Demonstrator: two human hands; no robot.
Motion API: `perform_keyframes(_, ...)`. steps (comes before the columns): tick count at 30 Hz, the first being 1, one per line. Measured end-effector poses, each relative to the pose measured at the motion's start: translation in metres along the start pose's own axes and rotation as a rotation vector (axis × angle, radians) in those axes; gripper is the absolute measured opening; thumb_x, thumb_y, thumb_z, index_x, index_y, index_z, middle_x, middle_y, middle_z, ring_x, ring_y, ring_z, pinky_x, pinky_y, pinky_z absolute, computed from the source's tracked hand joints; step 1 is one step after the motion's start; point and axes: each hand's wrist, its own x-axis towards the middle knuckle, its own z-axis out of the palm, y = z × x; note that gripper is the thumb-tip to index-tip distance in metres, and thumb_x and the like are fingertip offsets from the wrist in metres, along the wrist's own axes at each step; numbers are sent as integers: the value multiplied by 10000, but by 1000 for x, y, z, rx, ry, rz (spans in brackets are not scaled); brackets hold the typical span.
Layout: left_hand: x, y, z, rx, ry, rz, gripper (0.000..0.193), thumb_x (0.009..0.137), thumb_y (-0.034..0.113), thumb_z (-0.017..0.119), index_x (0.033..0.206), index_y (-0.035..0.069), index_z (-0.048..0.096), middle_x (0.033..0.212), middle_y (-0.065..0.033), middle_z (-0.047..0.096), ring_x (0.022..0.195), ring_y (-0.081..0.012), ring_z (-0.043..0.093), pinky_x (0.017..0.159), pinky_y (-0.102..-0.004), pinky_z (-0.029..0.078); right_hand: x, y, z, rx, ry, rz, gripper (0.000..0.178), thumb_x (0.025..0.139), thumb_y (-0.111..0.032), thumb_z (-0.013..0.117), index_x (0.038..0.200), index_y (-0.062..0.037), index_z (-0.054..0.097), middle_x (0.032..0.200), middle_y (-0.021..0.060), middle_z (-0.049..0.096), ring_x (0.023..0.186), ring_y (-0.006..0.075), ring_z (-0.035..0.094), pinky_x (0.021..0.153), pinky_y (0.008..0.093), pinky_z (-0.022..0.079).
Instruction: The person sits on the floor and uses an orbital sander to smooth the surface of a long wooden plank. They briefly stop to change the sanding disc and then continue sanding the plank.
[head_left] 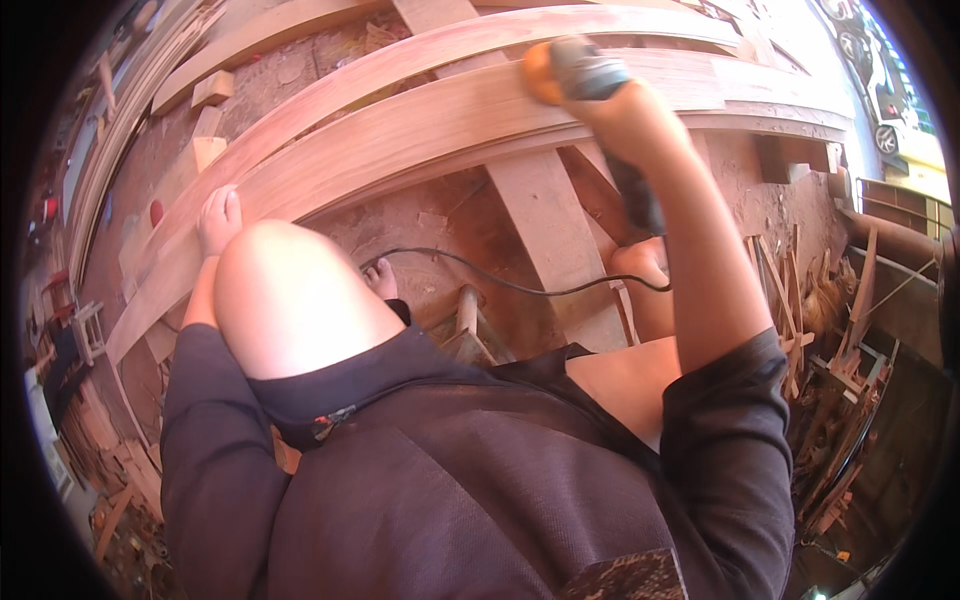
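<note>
My right hand (622, 108) is closed round the head of a blue-grey and black power tool, which looks like an angle grinder (590, 70) with an orange disc (542, 73). The disc meets the upper face of a long, curved wooden board (430, 118); motion blurs the tool slightly. Its dark body (637, 195) hangs below my wrist, and a black cord (500, 283) loops away to the left. Beside my raised knee, my left hand (217, 220) grips the board toward its left end, fingers at the far edge and partly hidden.
A second curved board (390, 62) lies just beyond the first. A wide plank (550, 225) crosses underneath. Small wood blocks (212, 90) sit at the far left, and scrap wood (830, 330) is heaped at the right. My bare foot (380, 278) is near the cord.
</note>
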Motion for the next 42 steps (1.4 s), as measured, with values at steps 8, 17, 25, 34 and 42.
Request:
perform_keyframes(8,7,15,6,-13,41,7,305,1062,284,505,1159,83,714,1192,-126,728,1165,-337,653,1022,-465,488,-55,-133,70,-10,-158,-126,447,814,-371,747,1118,-43,748,1090,178,771,1076,330,745,946,421,582)
perform_keyframes(17,-2,21,0,-102,87,4,275,1058,280,528,1110,88,718,1158,-116,732,1147,-329,656,996,-468,490,-4,-8,1,80,34,48,708,774,-629,773,1020,35,778,853,159,739,820,255,715,770,406,550)
perform_keyframes(25,-3,36,-2,-121,117,2,266,1055,292,531,1085,99,712,1113,-90,733,1110,-328,657,980,-476,474,-4,-13,17,155,138,152,700,784,-575,784,1086,56,757,905,164,739,840,260,698,787,397,543)
perform_keyframes(34,3,30,6,-97,135,7,265,1046,313,535,1058,117,713,1084,-85,733,1083,-328,663,955,-493,475,-64,-186,109,-36,-76,-102,601,765,-516,770,1091,-12,751,1069,199,773,1044,341,751,927,419,576)
perform_keyframes(42,0,23,3,-106,120,-2,277,1048,316,530,1051,109,714,1094,-90,734,1091,-327,661,961,-485,472,-34,-133,73,-121,-116,-43,689,756,-678,733,1037,-52,791,919,178,773,929,319,761,844,426,574)
